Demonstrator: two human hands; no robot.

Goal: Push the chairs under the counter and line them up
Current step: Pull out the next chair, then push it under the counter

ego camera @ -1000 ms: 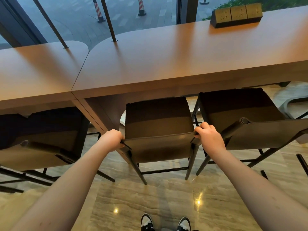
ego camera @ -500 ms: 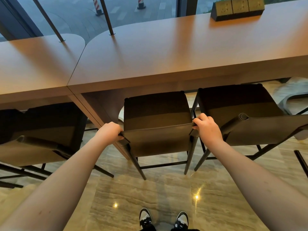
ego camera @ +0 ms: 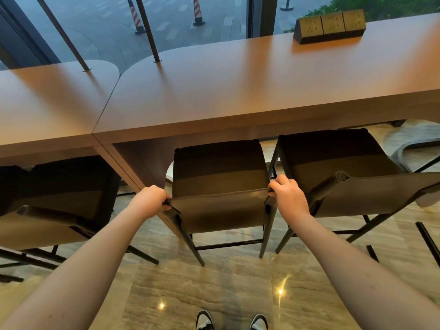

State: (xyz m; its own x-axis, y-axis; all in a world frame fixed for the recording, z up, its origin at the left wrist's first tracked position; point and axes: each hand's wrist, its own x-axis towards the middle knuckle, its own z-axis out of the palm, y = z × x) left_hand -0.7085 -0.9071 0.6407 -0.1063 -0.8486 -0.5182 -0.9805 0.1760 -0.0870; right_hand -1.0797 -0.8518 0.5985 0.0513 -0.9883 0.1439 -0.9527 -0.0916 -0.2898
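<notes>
A dark brown middle chair (ego camera: 220,184) stands in front of me, the front of its seat tucked under the long wooden counter (ego camera: 238,91). My left hand (ego camera: 150,198) grips the left end of its backrest and my right hand (ego camera: 289,196) grips the right end. A second chair (ego camera: 338,160) stands close on the right, angled so its backrest swings out to the right. A third chair (ego camera: 59,198) sits on the left under the neighbouring counter section (ego camera: 47,103), turned slightly off line.
A black and gold socket block (ego camera: 331,26) sits on the counter's far right. Two slanted metal rods (ego camera: 147,29) rise from the counter by the window. The counter's support panel (ego camera: 140,167) stands just left of the middle chair. My shoes (ego camera: 231,321) stand on polished stone floor.
The middle chair has slid forward a little under the counter with both hands holding its backrest. The view has tilted slightly.
</notes>
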